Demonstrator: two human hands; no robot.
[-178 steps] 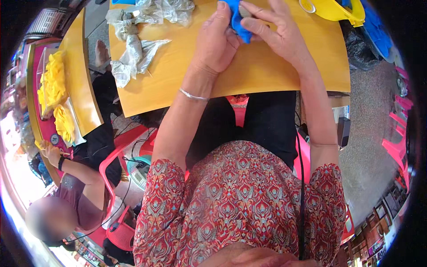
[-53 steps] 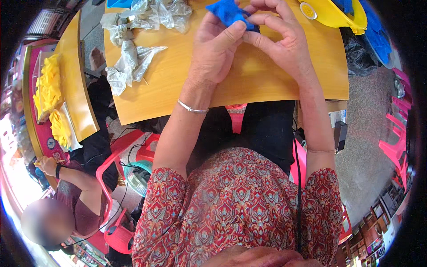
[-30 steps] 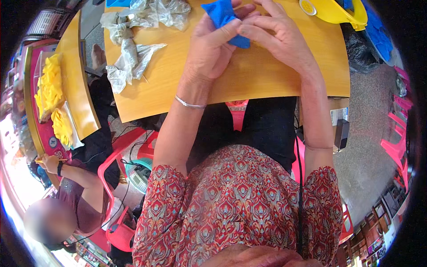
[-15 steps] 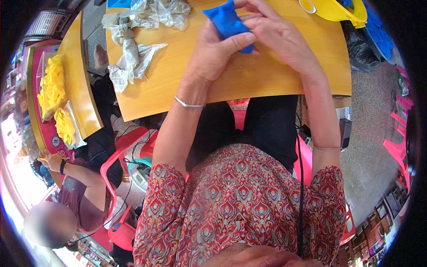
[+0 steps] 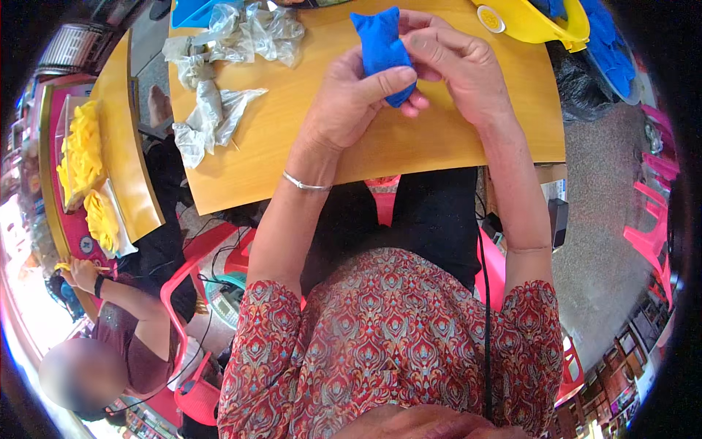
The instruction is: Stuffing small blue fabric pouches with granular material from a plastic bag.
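A wooden table [image 5: 428, 139] has a yellow container [image 5: 545, 31] at its far right and crumpled plastic bags [image 5: 274, 36] at its left; above it, the left hand [image 5: 347, 99] and right hand [image 5: 470, 73] meet at a blue pouch [image 5: 382, 47], left fingers clasping it, right fingers bunched narrowly by its edge, any pinch unclear. The step appears to be working that edge; the next move likely calls for a steady left hold

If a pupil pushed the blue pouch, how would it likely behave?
The blue pouch would probably give: its cloth looks creased in the left hand. Its plump middle suggests stuffing, so it may not flop fully. Its pointed corners make rolling unlikely.
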